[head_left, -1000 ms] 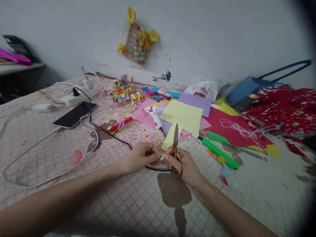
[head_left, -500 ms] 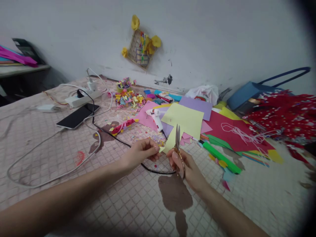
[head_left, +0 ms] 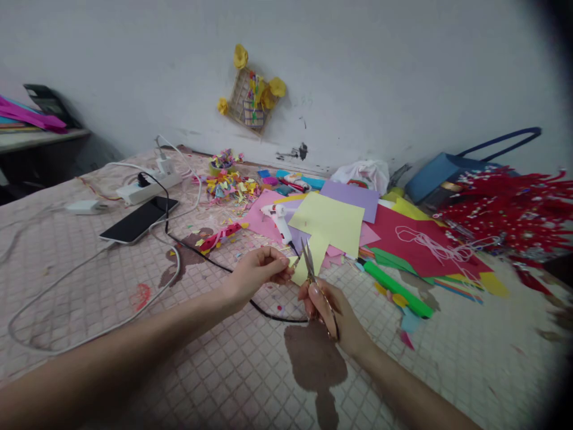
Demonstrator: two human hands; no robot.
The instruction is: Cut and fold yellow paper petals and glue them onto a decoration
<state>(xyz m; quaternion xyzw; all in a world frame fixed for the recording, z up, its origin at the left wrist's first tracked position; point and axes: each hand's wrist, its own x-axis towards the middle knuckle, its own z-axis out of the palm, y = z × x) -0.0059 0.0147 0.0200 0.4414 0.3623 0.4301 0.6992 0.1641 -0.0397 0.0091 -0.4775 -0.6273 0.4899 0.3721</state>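
Between the thumb and fingers of my left hand (head_left: 264,272) is a small piece of pale yellow paper (head_left: 292,261). My right hand (head_left: 333,307) is closed round the handles of a pair of scissors (head_left: 308,261), whose blades point up and slightly left, a little apart at the tips. The blades are close to the small paper; whether they touch it I cannot tell. Behind them lies a large pale yellow sheet (head_left: 333,218) with a strip toward my hands. A white glue gun (head_left: 278,221) rests beside it on a pink sheet (head_left: 256,220).
A black cord (head_left: 210,260) runs under my hands. At the left lie a phone (head_left: 136,221) and a power strip (head_left: 147,186). Paper scraps (head_left: 230,186) are heaped at the back. Right of my hands are a green stick-like item (head_left: 398,289), red paper (head_left: 389,236) and white string (head_left: 430,242).
The scissors have tilted left, and their blades have come nearer to the paper piece in my left hand. The view has shifted slightly.
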